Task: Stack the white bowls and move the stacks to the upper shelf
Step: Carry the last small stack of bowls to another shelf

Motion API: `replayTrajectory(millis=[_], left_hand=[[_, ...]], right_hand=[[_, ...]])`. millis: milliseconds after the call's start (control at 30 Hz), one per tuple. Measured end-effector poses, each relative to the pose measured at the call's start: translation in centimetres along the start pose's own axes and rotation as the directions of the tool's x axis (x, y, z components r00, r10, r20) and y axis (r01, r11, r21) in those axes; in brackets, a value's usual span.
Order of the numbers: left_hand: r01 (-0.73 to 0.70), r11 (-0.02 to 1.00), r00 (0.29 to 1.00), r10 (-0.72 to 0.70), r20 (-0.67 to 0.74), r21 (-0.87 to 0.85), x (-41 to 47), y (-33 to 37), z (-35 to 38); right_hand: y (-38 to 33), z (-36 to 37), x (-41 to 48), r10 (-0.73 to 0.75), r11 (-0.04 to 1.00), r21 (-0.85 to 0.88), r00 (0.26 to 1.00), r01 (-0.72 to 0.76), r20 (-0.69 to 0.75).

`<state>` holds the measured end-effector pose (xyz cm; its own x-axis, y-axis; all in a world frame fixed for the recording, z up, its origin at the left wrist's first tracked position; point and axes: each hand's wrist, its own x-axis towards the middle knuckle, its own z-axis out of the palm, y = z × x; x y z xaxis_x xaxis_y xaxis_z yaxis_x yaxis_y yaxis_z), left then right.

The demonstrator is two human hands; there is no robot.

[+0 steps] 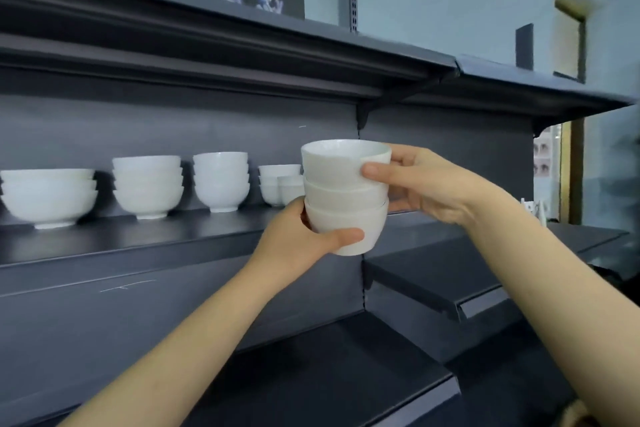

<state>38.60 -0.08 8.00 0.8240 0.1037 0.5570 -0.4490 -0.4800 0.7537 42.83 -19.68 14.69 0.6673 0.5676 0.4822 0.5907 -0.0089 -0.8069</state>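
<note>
a person holds a stack of three small white bowls (pixel 346 198) before dark shop shelving. the left hand (pixel 301 239) curls round the bottom bowl, thumb across its front; the right hand (pixel 426 180) grips the top bowl, thumb on its wall. the stack hangs in the air, level with the upper shelf (pixel 173 236), just right of the small-bowl stacks (pixel 278 184). a wide-bowl stack (pixel 48 196), a mid-sized stack (pixel 148 185) and a footed-bowl stack (pixel 221 180) already stand there in a row. the lower shelf (pixel 346 357) shows no bowls, so this looks like a late load, not yet set down.
</note>
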Motion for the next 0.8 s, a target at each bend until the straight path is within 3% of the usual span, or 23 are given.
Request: replayTrajectory(millis=[267, 567, 800], left_hand=[[-0.026, 0.998, 0.998, 0.023, 0.051, 0.057, 5.8, 0.9, 2.0], [0.039, 0.999, 0.994, -0.036, 0.107, -0.030, 13.8, -0.4, 6.7], [0.127, 0.991, 0.991, -0.128, 0.044, 0.036, 19.5, -3.0, 11.6]], right_hand=[[0.6, -4.5, 4.3, -0.010, 0.998, -0.061, 1.000, 0.010, 0.007], [5.7, -11.6, 10.4, -0.002, 0.999, -0.033, 0.998, 0.004, 0.063], [11.3, -17.2, 16.0, 0.028, 1.000, 0.001, 0.984, -0.029, 0.174]])
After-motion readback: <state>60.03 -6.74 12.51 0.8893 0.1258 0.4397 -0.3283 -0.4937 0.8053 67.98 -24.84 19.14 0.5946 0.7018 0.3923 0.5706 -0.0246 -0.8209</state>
